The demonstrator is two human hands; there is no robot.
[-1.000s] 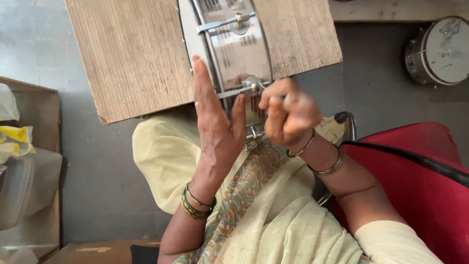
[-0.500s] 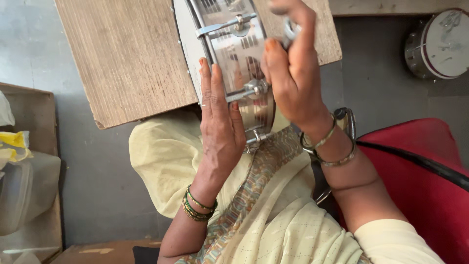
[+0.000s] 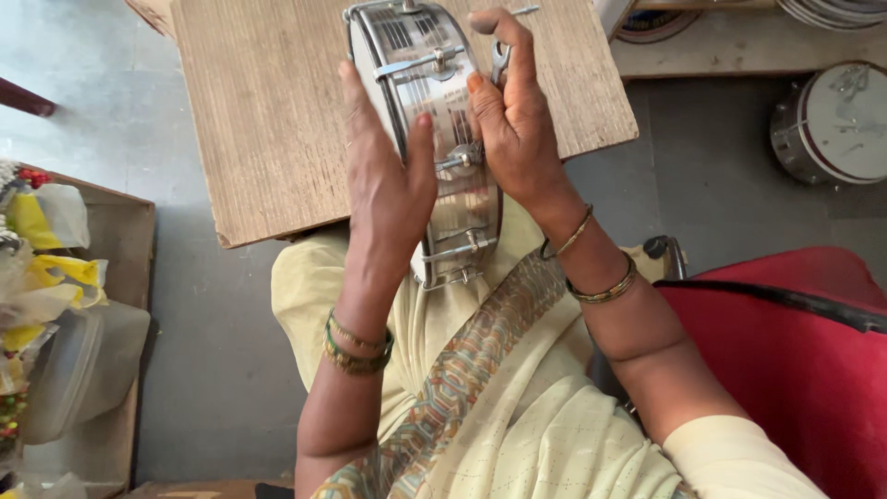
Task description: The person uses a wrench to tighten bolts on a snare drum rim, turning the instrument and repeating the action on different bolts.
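Two hands [image 3: 443, 157], upright drum [image 3: 434, 120], edge toward wearer

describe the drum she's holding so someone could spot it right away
Start at the bare wooden board resting over the person's lap. At its near edge, a small shiny metal drum stands on edge between the left hand and right hand. Unlike the white-faced drum lying on the floor, it is held.
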